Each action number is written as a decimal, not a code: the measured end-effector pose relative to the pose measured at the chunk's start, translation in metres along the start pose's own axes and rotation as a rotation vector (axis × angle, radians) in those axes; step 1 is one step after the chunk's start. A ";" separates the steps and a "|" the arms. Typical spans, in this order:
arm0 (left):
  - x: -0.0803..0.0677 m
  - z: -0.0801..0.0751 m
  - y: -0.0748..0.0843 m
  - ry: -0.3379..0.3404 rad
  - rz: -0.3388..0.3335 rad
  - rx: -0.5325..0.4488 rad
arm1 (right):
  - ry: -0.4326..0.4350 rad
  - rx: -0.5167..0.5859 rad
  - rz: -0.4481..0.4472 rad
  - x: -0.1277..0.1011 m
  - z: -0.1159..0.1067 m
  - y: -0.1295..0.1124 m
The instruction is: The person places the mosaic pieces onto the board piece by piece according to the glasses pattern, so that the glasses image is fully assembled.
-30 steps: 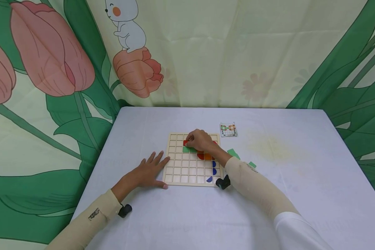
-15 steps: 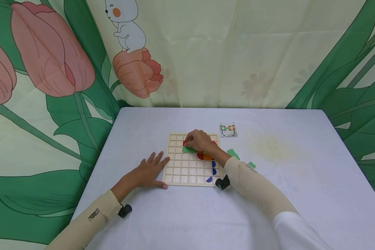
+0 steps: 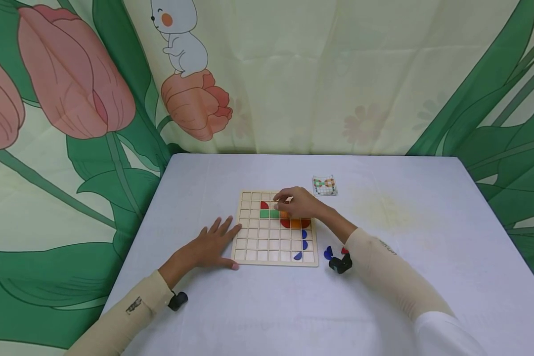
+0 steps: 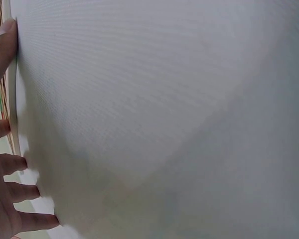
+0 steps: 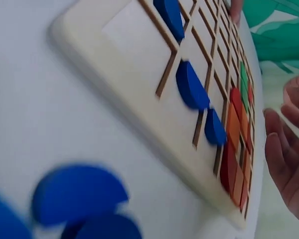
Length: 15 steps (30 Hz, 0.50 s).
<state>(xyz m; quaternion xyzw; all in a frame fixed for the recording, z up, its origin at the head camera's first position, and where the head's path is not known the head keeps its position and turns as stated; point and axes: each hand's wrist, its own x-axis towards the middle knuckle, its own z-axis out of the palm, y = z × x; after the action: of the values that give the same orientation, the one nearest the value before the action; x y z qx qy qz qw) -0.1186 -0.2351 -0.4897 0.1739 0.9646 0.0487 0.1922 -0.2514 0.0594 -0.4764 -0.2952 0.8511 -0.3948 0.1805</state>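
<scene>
Hands work a wooden grid board (image 3: 249, 249) at the centre of a pale table (image 3: 405, 277). The right hand (image 3: 300, 205) hovers over the board's upper rows, fingers loosely bent above the red, green and orange pieces; whether the fingertips pinch a piece cannot be told. The left hand (image 3: 211, 242) lies flat on the table, fingers spread and touching the board's left edge. A red piece (image 3: 264, 204) sits in the second row, a green bar (image 3: 269, 213) just below it, with red and orange pieces at right of centre and blue half-discs (image 3: 304, 239) down the right column. Loose blue pieces (image 5: 77, 191) lie on the table off the board's lower right corner. A small pattern card (image 3: 325, 185) rests beyond the upper right corner. Seating a piece well likely means matching the card and squaring it to the grid lines while the left hand steadies the board. No writing is readable.
</scene>
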 end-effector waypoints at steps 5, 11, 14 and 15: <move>0.000 -0.001 0.001 -0.002 -0.005 -0.005 | 0.045 -0.036 -0.001 -0.024 -0.020 0.014; -0.001 0.000 0.001 0.003 -0.006 -0.008 | 0.085 -0.106 0.111 -0.057 -0.038 0.029; -0.001 0.000 0.000 0.010 -0.001 -0.015 | 0.113 -0.156 0.180 -0.072 -0.043 0.035; 0.000 0.001 0.000 0.011 0.000 -0.016 | 0.123 -0.169 0.205 -0.076 -0.044 0.038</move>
<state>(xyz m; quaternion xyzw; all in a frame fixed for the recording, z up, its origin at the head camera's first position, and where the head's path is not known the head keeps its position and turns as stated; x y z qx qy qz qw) -0.1180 -0.2354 -0.4902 0.1722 0.9652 0.0573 0.1883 -0.2309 0.1523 -0.4728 -0.1963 0.9163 -0.3188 0.1420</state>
